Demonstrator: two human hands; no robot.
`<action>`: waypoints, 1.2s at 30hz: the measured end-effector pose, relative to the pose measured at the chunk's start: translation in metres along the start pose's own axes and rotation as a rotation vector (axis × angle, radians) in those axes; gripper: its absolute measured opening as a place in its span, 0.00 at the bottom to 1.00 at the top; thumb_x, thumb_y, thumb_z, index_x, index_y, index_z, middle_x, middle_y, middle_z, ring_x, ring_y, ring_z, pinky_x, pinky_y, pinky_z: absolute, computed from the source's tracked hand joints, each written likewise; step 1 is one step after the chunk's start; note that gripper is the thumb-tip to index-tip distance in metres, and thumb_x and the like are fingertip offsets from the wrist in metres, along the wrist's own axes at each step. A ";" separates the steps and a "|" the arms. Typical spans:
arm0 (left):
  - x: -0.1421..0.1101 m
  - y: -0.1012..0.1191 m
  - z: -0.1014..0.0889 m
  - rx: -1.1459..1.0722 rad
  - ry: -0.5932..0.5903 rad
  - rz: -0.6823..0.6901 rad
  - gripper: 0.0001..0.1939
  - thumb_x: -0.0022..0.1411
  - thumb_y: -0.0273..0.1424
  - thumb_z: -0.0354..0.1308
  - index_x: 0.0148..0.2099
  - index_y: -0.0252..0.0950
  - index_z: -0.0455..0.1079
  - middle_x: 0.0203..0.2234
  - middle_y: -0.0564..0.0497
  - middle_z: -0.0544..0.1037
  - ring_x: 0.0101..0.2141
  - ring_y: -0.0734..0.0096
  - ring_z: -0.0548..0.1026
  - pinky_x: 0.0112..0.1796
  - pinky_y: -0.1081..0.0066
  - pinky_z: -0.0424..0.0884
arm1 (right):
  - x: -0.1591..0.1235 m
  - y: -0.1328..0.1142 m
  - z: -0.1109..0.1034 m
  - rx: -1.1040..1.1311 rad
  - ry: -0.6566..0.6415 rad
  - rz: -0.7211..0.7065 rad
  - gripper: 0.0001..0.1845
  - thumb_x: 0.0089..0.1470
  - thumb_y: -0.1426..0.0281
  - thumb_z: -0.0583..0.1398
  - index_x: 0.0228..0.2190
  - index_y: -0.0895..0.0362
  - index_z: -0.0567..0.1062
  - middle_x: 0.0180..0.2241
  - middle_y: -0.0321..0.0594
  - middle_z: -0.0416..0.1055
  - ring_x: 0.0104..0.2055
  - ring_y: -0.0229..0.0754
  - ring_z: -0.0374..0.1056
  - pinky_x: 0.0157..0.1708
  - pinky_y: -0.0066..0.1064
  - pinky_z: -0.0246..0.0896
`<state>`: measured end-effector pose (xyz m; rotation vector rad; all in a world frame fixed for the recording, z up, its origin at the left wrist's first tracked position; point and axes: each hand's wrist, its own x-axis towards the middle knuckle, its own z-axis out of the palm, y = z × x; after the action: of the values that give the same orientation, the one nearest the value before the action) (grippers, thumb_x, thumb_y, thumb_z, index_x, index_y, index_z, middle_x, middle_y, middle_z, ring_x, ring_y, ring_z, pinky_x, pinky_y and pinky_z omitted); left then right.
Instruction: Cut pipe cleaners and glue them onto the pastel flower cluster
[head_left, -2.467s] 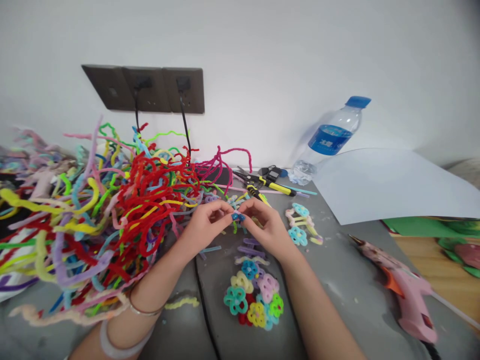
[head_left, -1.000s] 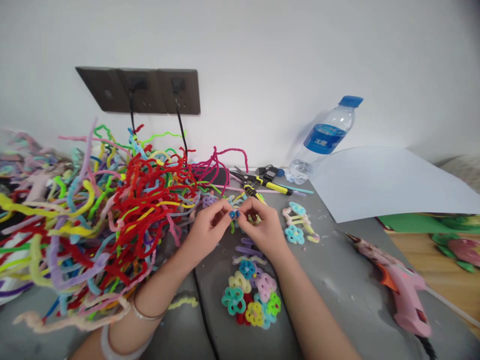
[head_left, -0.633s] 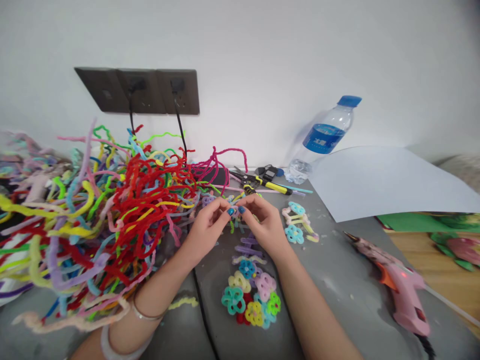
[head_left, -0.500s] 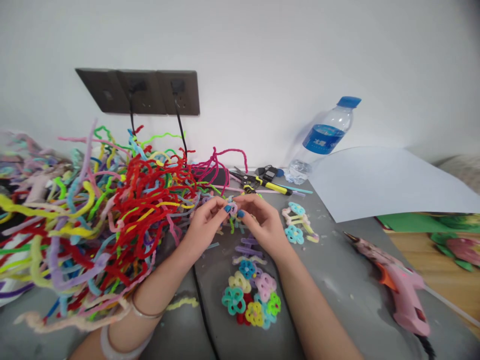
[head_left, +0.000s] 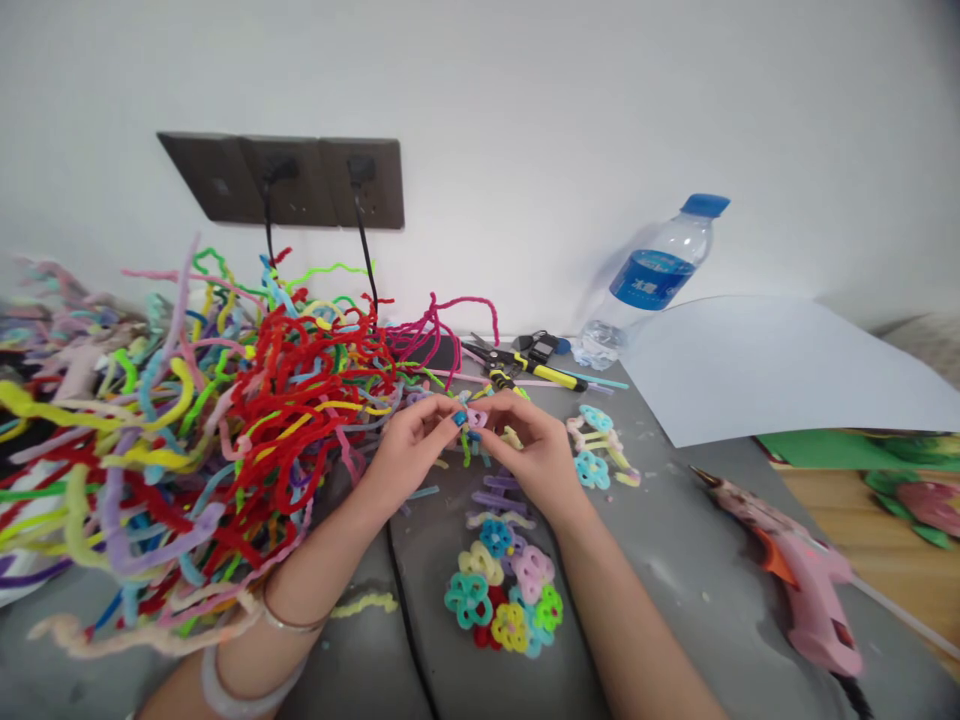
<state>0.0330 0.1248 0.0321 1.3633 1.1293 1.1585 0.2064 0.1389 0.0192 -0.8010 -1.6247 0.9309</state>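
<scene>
My left hand (head_left: pixel 415 440) and my right hand (head_left: pixel 531 435) meet over the middle of the table, both with fingers pinched. Between their fingertips is a small looped pipe-cleaner flower (head_left: pixel 476 418), pale lilac-pink, partly covered by the fingers. Just below my hands lie several short purple pipe-cleaner pieces (head_left: pixel 499 492). Nearer me sits a cluster of pipe-cleaner flowers (head_left: pixel 510 628) in teal, yellow, pink, green and blue. To the right of my right hand rest light-blue flowers (head_left: pixel 592 469) joined with cream pieces.
A large tangle of pipe cleaners (head_left: pixel 300 380) covers the left side. Yellow-black pliers (head_left: pixel 540 368) lie behind my hands. A water bottle (head_left: pixel 652 275) leans on the wall beside white paper (head_left: pixel 787 370). A pink glue gun (head_left: pixel 799 570) lies right. A black cable (head_left: pixel 405 620) crosses the table.
My fingertips have shifted slightly on the pipe-cleaner flower, and my right thumb sits a little lower and further left. The whole view has moved slightly; other things lie as before.
</scene>
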 end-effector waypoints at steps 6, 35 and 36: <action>-0.001 0.004 -0.006 0.106 0.130 0.163 0.05 0.55 0.27 0.64 0.36 0.37 0.74 0.31 0.55 0.73 0.28 0.74 0.67 0.29 0.74 0.62 | 0.001 0.001 0.000 -0.024 0.022 -0.046 0.10 0.57 0.76 0.65 0.41 0.53 0.81 0.33 0.36 0.75 0.32 0.40 0.69 0.33 0.32 0.64; 0.001 -0.003 -0.003 0.010 0.008 0.025 0.09 0.57 0.34 0.65 0.39 0.35 0.76 0.28 0.53 0.75 0.27 0.73 0.71 0.28 0.75 0.68 | -0.001 0.003 0.007 0.028 0.031 0.093 0.08 0.63 0.65 0.61 0.32 0.53 0.73 0.29 0.35 0.70 0.29 0.39 0.65 0.30 0.31 0.60; 0.001 -0.003 -0.002 0.018 0.020 0.038 0.09 0.56 0.32 0.66 0.39 0.36 0.75 0.29 0.53 0.75 0.27 0.73 0.71 0.28 0.75 0.69 | -0.002 0.005 0.008 0.045 0.039 0.112 0.10 0.64 0.63 0.61 0.31 0.54 0.72 0.29 0.35 0.70 0.29 0.38 0.65 0.29 0.31 0.60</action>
<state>0.0309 0.1262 0.0292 1.3952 1.1349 1.1938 0.1993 0.1382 0.0132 -0.8813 -1.5330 1.0210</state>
